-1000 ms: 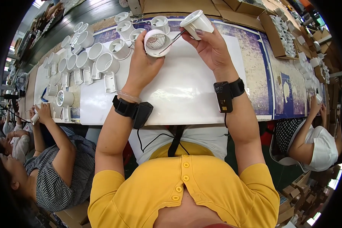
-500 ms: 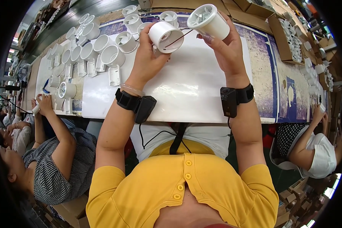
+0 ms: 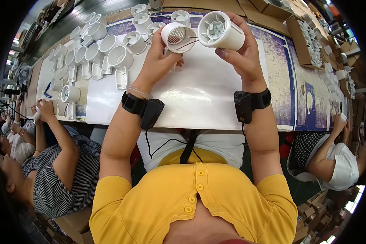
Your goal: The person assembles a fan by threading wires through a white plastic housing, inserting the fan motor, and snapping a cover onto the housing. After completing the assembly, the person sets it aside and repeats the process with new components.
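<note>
Over the far part of the white work sheet (image 3: 191,97), my left hand (image 3: 160,59) is closed round a white plastic cup-shaped housing (image 3: 178,37). Its open end faces me, and a slotted grille shows inside. My right hand (image 3: 246,53) grips a white cylindrical fan unit (image 3: 221,31), tilted so that its ribbed end with a round centre faces left. Thin dark wires run between the two parts, which are close but apart. The fingers behind each part are partly hidden.
White housings with brackets (image 3: 120,59) stand in rows at the left. Several white fan units (image 3: 133,40) sit at the far side. A cardboard box (image 3: 307,40) of white parts is at the far right. Seated co-workers (image 3: 61,171) flank me on both sides.
The fan unit has turned, so its ribbed end faces me more, and has moved slightly left and down. The housing has tilted, showing more of its grille. Both parts stay held.
</note>
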